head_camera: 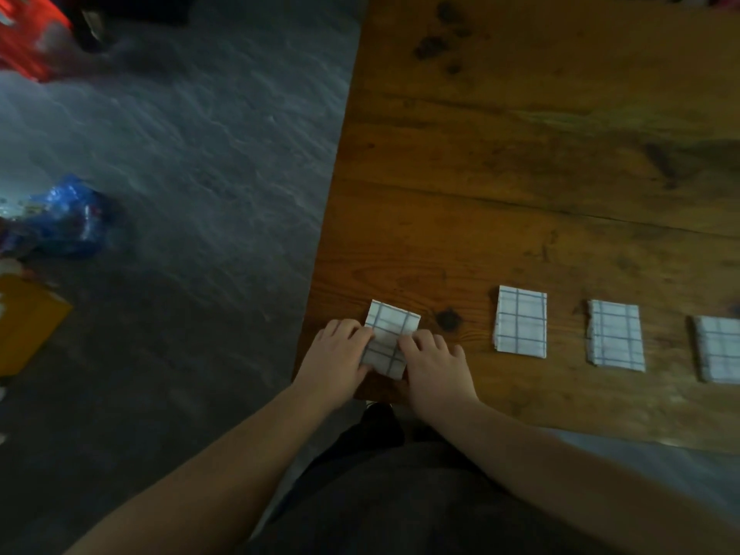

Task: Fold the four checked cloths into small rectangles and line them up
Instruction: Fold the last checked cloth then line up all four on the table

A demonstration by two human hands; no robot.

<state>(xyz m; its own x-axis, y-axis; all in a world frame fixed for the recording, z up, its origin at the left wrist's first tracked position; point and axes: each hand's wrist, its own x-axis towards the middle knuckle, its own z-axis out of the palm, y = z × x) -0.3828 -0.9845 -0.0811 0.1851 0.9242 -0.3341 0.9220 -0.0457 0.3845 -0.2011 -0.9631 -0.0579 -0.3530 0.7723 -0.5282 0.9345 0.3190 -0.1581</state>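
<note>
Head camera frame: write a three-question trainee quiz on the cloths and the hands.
1. How many checked cloths lie on the wooden table?
2. True or false: the left hand and the right hand both touch the leftmost cloth.
3. The three other cloths lie: A) stacked in one pile; B) in a row, apart from one another; C) on the floor.

Key: 1. Four. 2. True. 3. B.
</note>
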